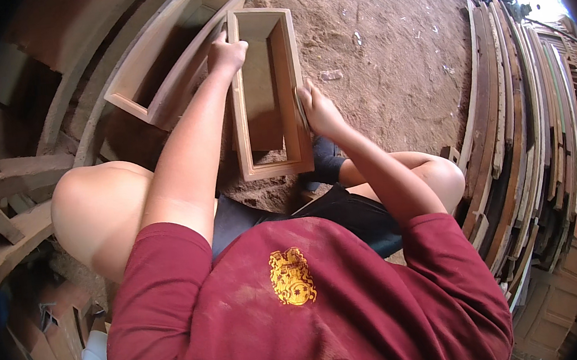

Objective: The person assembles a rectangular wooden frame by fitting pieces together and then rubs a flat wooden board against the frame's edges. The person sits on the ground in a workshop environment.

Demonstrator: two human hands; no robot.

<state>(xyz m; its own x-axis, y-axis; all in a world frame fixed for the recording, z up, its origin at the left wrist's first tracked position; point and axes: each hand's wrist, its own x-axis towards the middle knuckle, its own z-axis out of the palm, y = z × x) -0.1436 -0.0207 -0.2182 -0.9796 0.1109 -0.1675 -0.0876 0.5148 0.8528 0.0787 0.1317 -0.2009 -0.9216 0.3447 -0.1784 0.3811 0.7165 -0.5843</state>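
Note:
A rectangular wooden box frame point(276, 170) with a moulded rim stands in front of my knees, its opening toward me. My left hand point(226, 54) is closed round its upper left side. Against the outer right side rests my right hand point(320, 109), fingers bent and pressed together. A thin, flat edge shows between those fingers and the wood; I cannot tell what it belongs to. Just left of the box frame, and partly behind my left hand and forearm, lies a second, similar wooden box frame point(130, 106), tilted.
Sandy ground point(395, 65) spreads ahead and to the right, with small scraps on it. Long stacked planks point(505, 124) line the right side. Curved timber pieces point(20, 174) crowd the left, and a white roll-like object point(96, 357) sits at the lower left.

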